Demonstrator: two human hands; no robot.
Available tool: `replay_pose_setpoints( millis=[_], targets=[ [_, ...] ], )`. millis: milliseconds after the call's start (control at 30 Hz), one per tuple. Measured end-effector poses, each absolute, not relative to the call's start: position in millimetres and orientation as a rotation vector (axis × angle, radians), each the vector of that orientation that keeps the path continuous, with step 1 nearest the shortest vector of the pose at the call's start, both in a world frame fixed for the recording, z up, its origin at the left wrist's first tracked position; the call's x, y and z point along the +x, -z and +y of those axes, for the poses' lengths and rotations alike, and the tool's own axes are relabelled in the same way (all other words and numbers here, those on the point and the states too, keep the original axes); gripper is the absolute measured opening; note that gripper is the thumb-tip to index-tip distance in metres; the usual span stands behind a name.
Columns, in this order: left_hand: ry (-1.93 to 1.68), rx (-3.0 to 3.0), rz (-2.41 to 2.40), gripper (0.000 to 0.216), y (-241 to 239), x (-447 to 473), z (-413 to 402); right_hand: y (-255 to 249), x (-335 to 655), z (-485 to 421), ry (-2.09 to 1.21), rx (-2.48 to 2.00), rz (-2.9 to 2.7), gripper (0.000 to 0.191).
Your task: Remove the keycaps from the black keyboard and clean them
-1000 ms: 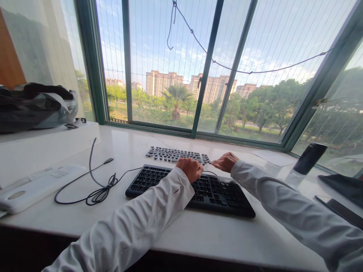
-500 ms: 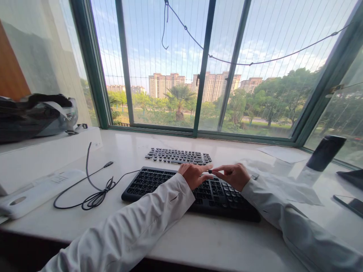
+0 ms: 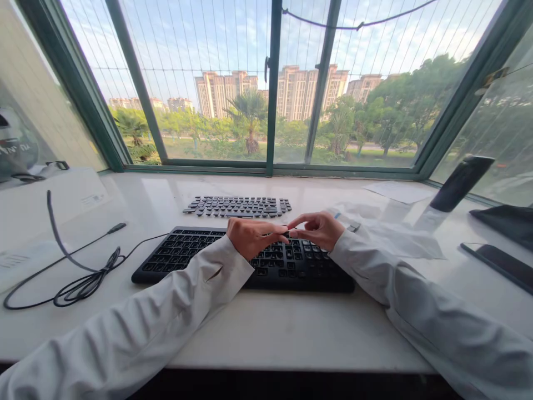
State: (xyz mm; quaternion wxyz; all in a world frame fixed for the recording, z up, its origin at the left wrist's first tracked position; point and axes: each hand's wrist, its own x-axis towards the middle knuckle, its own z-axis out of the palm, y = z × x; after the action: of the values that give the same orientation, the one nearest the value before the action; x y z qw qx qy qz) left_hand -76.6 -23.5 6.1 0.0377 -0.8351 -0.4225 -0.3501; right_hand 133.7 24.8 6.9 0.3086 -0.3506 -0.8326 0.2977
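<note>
Over the keyboard, I see left hand and right hand nearly closed, can't tell what's held; keycaps off, sockets bare.

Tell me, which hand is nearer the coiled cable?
The left hand: it is between the coiled cable and the right hand, which is farther off, beside the crumpled clear plastic.
</note>
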Motion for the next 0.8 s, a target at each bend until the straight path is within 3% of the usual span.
replay_pose_setpoints(
  millis=[333,567,800],
  targets=[
    [1.154,-2.547,-1.098,0.024,-8.7,-74.5,-25.5,-16.5,133.1,19.4,-1.172,-0.991,-2.26,0.051],
    [0.944,-2.898,-0.63,0.019,-0.2,-75.5,-17.2,-21.4,146.2,18.2,-1.03,-0.881,-2.656,0.047],
    [0.858,-2.922,-0.643,0.022,-6.9,-75.3,-25.4,-24.2,142.7,9.0,-0.899,-0.854,-2.743,0.046]
  ],
)
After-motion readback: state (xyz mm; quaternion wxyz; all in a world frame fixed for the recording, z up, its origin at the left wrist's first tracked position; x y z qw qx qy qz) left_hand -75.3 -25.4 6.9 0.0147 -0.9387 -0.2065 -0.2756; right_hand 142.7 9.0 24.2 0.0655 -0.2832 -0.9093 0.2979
